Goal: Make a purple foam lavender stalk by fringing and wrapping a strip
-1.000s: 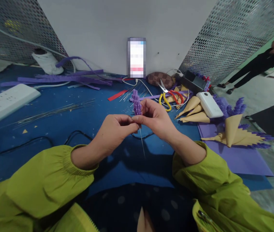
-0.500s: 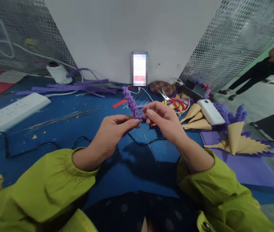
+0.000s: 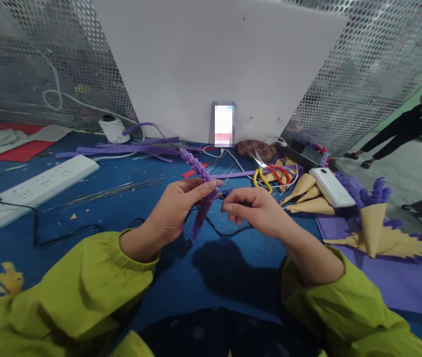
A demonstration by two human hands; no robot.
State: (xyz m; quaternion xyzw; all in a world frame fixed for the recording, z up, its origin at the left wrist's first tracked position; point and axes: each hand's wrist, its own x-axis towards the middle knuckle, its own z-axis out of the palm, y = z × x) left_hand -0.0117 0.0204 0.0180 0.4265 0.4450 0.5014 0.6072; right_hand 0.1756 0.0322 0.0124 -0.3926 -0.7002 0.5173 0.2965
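Observation:
My left hand (image 3: 175,206) pinches the lower end of a purple crepe-paper flower spike (image 3: 196,165), which tilts up to the left with layered petals. A loose purple paper strip (image 3: 200,217) hangs below those fingers. Just to the right, the fingers of my right hand (image 3: 253,208) are drawn together in a pinch close to the spike's base. A thin line, perhaps wire, shows between the two hands, but what the right fingertips hold is too small to make out. Behind them a dark blue object (image 3: 226,192) is mostly hidden.
Yellow-and-red-handled scissors (image 3: 279,173), paper cones (image 3: 313,206) and a white power bank (image 3: 331,187) lie at right, beside wrapped purple flowers (image 3: 374,218). A phone (image 3: 223,124) leans on the white board. Wires (image 3: 117,191) and a power strip (image 3: 43,186) are left. A person stands far right.
The view has tipped upward. The flower spike leans further left, and the purple strip now hangs below my left hand. My right hand has moved lower and slightly away from the spike's base.

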